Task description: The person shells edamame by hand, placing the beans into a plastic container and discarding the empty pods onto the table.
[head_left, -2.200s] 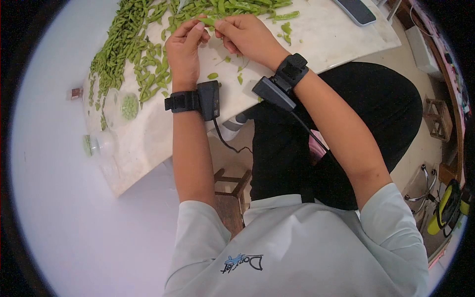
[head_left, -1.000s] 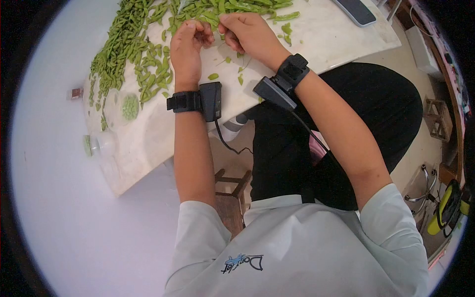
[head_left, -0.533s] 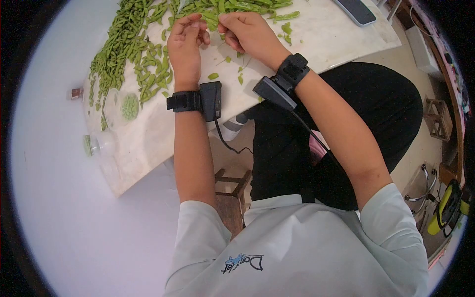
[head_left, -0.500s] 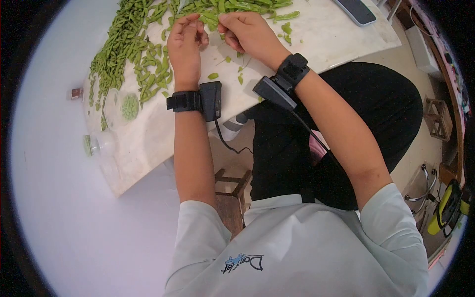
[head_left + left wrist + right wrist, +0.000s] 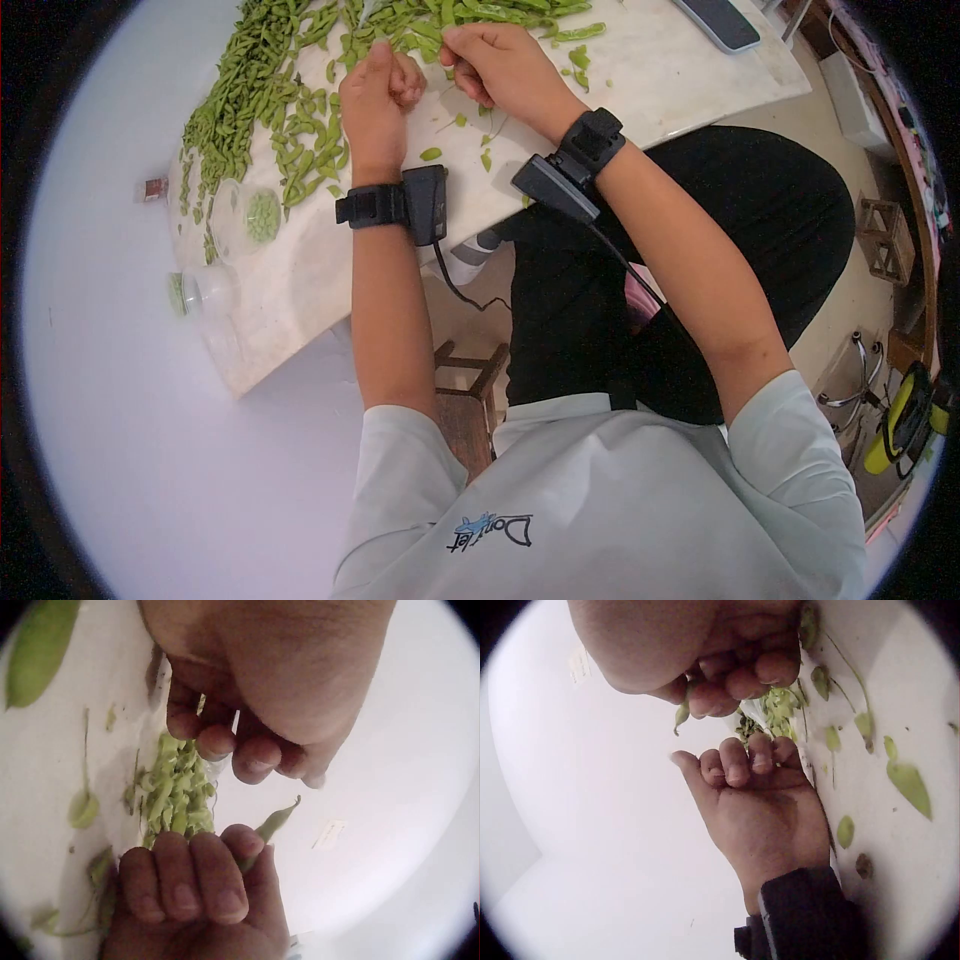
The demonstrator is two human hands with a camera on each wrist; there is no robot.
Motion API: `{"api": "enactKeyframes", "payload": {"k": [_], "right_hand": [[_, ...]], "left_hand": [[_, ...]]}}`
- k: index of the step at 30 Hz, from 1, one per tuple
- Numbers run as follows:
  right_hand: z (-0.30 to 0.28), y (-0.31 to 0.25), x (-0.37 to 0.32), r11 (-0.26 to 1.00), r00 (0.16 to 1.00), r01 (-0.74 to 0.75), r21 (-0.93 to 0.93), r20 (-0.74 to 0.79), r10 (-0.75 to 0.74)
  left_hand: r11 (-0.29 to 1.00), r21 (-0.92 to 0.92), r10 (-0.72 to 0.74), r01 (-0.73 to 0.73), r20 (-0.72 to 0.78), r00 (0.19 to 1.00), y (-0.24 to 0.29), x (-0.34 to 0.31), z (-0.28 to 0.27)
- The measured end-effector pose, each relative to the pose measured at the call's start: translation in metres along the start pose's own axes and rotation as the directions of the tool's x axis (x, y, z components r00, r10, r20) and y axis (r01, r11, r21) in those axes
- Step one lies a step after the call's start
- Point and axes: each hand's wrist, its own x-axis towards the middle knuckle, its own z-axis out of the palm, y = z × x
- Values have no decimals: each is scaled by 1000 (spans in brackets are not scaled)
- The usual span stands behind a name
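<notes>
My right hand (image 5: 510, 75) pinches a green soybean pod (image 5: 277, 824) between thumb and curled forefinger, the pod's thin tip sticking out past them. Facing it, a short gap away, my left hand (image 5: 375, 105) has its fingers curled toward the palm and its thumb raised; no item shows in it. In the right wrist view the left fingertips (image 5: 736, 775) point at the right hand. Beyond both hands, a heap of edamame pods (image 5: 480, 12) spreads over the pale tabletop (image 5: 270, 320).
A long pile of pods (image 5: 235, 110) runs down the left side. Two clear cups, one with shelled beans (image 5: 263, 216) and another lying near the left edge (image 5: 200, 290), stand apart from the hands. A phone (image 5: 720, 22) lies at the right; scraps (image 5: 431, 154) dot the table.
Earlier both hands met at a pod. Since then the left hand has drawn apart, its fingers first loose, now curled with the thumb lifted. The right hand has hardly moved.
</notes>
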Motion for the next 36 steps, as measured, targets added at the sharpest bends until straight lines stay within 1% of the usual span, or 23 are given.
{"api": "enactKeyframes", "payload": {"k": [1, 2, 4, 5, 7, 11, 13, 19, 22, 24, 25, 27, 28, 31, 32, 35, 36], "right_hand": [[1, -1, -1, 1000, 1000, -2, 5, -18, 2], [2, -2, -1, 1000, 999, -3, 13, -34, 3], [1, -3, -1, 1000, 1000, -7, 7, -25, 8], [1, -4, -1, 1000, 1000, -13, 2, -23, 13], [2, -3, -1, 1000, 1000, -15, 12, -17, 15], [0, 0, 0, 1000, 1000, 6, -15, -2, -6], [1, 0, 0, 1000, 1000, 5, 0, 0, -5], [1, -1, -1, 1000, 1000, -4, -8, 2, 4], [0, -3, -1, 999, 1000, 2, 35, -12, -2], [0, -5, -2, 995, 999, 20, 101, -27, -17], [1, -6, -3, 989, 999, 34, 145, -33, -29], [2, -7, -3, 977, 997, 63, 206, -61, -52], [2, -4, -2, 972, 995, 81, 222, -81, -64], [3, 1, 1, 966, 987, 114, 231, -140, -83], [3, 2, 1, 966, 984, 121, 226, -158, -86], [-4, -13, -4, 964, 998, 56, 259, -35, -48], [-4, -10, -4, 967, 997, 66, 244, -49, -56]], "left_hand": [[993, -118, 21, -13, 69, 997, 2, 0, 0], [964, -256, -33, 65, 127, 991, 6, -2, -1], [835, -496, -120, 240, 261, 958, 18, -9, 0], [807, -531, -66, 257, 351, 934, 17, -8, -4], [743, -596, 57, 305, 510, 858, 12, -5, -14], [728, -613, 128, 308, 563, 817, 8, -2, -22], [715, -628, 161, 306, 575, 802, 7, -2, -21], [740, -607, 169, 288, 583, 795, 8, -1, -19], [754, -611, 111, 240, 479, 871, 12, -4, -10], [910, -375, -41, 179, 347, 937, 14, -2, -6], [957, -240, -100, 164, 260, 960, 13, -1, -5], [984, -16, -174, 178, 156, 972, 6, -2, -2], [977, 97, -200, 190, 98, 975, 2, -2, -1], [977, 51, -211, 207, 103, 972, 0, -2, -5], [978, 62, -203, 198, 104, 974, -1, -2, -5], [979, 91, -194, 185, 98, 976, -2, -2, -5], [976, 99, -202, 193, 91, 975, -1, -2, -4]]}}
